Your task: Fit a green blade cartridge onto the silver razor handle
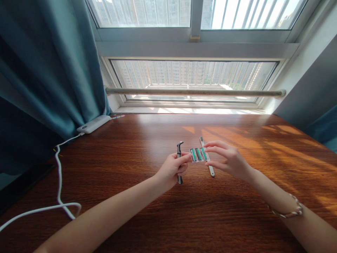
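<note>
My left hand [177,166] is closed around a dark razor handle [179,154], which stands nearly upright with its angled head at the top. Between the thumb and fingers of that hand is also the left end of a clear tray of razor cartridges [198,154]. Three cartridges with green strips sit side by side in it. At the tray's right end, my right hand [229,160] has its fingers and thumb apart, the tips close to its upper and lower corners; whether they touch I cannot tell. Beyond the tray lies a white toothbrush [211,169], partly covered by it.
The brown wooden table [147,137] reaches to the window sill. A white power strip or adapter [94,124] lies at the back left, its white cable [60,175] running down the left side. A blue curtain [52,63] hangs there. A horizontal rail [195,92] crosses the window.
</note>
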The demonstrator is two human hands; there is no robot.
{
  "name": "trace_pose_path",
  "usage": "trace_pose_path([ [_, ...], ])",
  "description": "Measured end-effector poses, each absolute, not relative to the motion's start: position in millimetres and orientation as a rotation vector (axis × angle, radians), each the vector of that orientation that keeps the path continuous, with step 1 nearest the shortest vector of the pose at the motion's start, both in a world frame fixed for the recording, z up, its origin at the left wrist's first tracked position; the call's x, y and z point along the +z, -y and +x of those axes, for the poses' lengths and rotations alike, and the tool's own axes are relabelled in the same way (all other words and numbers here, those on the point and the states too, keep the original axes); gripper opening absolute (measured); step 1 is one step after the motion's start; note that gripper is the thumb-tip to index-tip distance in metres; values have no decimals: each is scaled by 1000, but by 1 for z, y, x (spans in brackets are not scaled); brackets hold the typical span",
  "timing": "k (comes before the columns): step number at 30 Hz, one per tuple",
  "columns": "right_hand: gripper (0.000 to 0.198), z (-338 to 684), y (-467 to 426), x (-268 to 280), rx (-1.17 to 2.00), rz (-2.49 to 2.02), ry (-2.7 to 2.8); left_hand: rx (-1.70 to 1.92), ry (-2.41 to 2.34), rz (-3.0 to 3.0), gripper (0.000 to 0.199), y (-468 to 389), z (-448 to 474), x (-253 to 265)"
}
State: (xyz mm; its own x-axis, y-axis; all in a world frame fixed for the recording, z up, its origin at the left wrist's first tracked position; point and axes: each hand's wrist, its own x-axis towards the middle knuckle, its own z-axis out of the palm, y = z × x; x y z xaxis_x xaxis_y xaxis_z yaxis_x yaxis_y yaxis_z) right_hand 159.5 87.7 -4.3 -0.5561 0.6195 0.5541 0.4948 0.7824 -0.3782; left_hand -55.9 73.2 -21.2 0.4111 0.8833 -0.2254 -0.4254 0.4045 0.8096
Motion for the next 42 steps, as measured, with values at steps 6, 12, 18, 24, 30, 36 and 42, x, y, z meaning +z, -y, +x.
trace_pose_path([
  [6, 44, 158, -86, -4, 279, -830, 2225, 918, -733, 740, 18, -74, -55, -21],
  [12, 59, 155, -86, -9, 513, -843, 2194, 836, -739, 772, 17, -74, -56, -22],
  [18, 62, 155, -87, -13, 573, -859, 2171, 823, -798, 817, 19, -75, -56, -23],
  [24, 58, 153, -86, -13, 574, -866, 2208, 807, -865, 897, 19, -76, -57, -24],
  [30, 56, 149, -84, -13, 598, -859, 2217, 783, -885, 922, 19, -74, -58, -24],
  [36, 58, 145, -82, -13, 626, -851, 2203, 780, -890, 940, 19, -74, -58, -24],
  [42, 58, 144, -81, -11, 636, -858, 2215, 782, -920, 948, 22, -74, -57, -24],
])
